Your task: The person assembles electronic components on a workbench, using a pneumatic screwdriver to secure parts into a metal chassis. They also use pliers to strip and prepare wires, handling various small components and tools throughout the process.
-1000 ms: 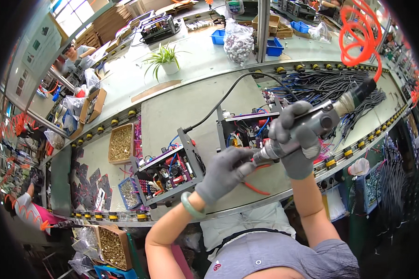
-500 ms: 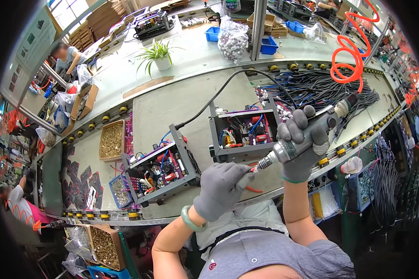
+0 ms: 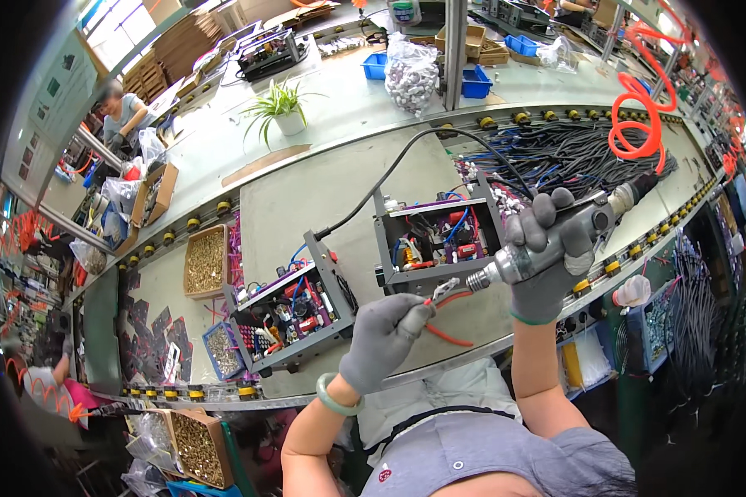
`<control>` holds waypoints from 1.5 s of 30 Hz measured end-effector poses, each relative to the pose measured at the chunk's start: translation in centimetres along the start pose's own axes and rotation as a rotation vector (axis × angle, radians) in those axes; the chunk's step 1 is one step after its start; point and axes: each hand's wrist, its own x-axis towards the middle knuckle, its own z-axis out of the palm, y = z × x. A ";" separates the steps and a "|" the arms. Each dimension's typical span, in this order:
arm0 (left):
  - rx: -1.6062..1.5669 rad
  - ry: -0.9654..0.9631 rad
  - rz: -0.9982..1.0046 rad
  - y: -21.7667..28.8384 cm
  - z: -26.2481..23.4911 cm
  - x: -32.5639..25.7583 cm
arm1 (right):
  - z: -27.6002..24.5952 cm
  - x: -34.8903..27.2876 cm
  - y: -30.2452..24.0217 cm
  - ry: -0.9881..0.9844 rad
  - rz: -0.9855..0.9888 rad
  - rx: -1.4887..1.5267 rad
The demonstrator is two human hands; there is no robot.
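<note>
My left hand (image 3: 386, 338), in a grey glove, is closed in a pinch on a red wire (image 3: 449, 335). A small silvery piece (image 3: 445, 289), perhaps a terminal, sticks out past the fingertips. My right hand (image 3: 549, 236), also gloved, is wrapped round a grey air-powered tool (image 3: 547, 255). Its ribbed metal nose (image 3: 479, 280) points left at the silvery piece, a small gap apart. Behind the hands stand two open metal housings, the left housing (image 3: 288, 318) and the right housing (image 3: 439, 234), both packed with circuit parts and wires. A black cable (image 3: 398, 161) arcs between them.
An orange coiled hose (image 3: 634, 137) rises from the tool. Many dark cables (image 3: 572, 153) lie at the right. A box of brass-coloured parts (image 3: 206, 261) and a blue tray (image 3: 223, 349) sit left. A potted plant (image 3: 289, 123) stands behind. A co-worker (image 3: 124, 116) sits far left.
My hands have moved apart: the tool's nose has backed off from the left fingertips, and the silvery piece now shows. The tool has shifted slightly right, the left hand slightly left.
</note>
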 end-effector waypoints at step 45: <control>0.073 0.064 -0.168 -8.6 4.5 -8.8 | -7.2 -18.0 2.1 -0.036 0.496 -0.984</control>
